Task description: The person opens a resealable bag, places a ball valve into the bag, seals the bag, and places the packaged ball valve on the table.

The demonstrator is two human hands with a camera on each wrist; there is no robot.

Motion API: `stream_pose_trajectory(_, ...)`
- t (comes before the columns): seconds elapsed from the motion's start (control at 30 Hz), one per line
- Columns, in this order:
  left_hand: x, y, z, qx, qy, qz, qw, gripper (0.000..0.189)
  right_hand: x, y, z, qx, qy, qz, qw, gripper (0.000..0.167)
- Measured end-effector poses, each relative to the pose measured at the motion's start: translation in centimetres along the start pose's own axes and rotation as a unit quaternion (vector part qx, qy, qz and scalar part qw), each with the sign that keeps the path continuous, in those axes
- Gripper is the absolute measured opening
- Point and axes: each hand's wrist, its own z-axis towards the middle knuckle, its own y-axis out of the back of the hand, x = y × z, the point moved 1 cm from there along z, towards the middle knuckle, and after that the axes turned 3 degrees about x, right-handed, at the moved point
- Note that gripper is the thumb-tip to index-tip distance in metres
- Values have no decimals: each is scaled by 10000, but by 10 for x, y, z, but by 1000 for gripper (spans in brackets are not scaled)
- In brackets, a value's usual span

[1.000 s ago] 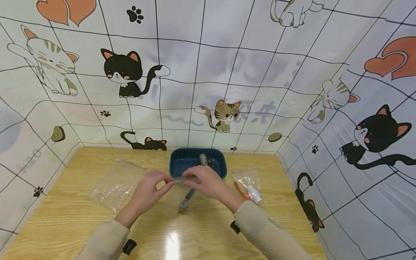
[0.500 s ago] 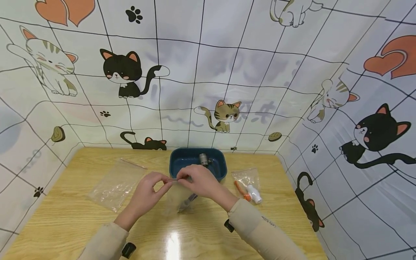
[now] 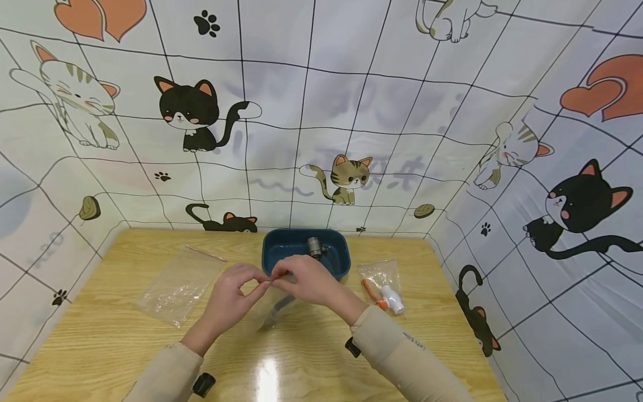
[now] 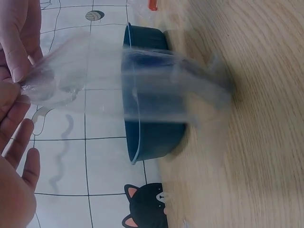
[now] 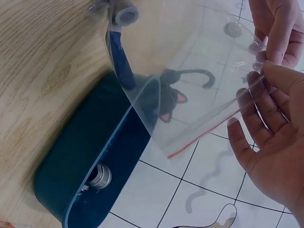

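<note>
A clear zip bag (image 5: pixel 199 114) with a red line along its mouth hangs between my two hands, above the table. Inside its lower end lies a piece with a grey round open end (image 5: pixel 126 16) and a dark blue strip (image 5: pixel 122 61); in the left wrist view it is blurred. My left hand (image 3: pixel 235 293) pinches the bag's top edge between thumb and forefinger. Right beside it, fingertips almost meeting, my right hand (image 3: pixel 310 279) pinches the same edge. Behind the hands stands a dark blue bin (image 3: pixel 268 251) with a silver metal fitting (image 3: pixel 314 248) in it.
On the left of the wooden table (image 3: pixel 241 368) a flat clear bag (image 3: pixel 176 285) lies. To the right is a small clear bag (image 3: pixel 377 272) with a white piece (image 3: pixel 393 300) and an orange piece (image 3: pixel 372 293). A cat-print sheet (image 3: pixel 281 139) surrounds the table.
My right hand has slid left along the bag's top edge up to the left hand. The bag's lower end, with the piece inside, has swung a little to the left.
</note>
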Motion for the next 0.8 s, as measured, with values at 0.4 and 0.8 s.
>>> stream_pose_trajectory(0.4,0,-1,0,-163,-73,258,9995,4,3,-6,-2,-518,100,93,9986,6)
stream_pose_trajectory(0.8,1,0,0,52,-43,628,9980,8,2,-10,-1,-514,-85,46,9986,10)
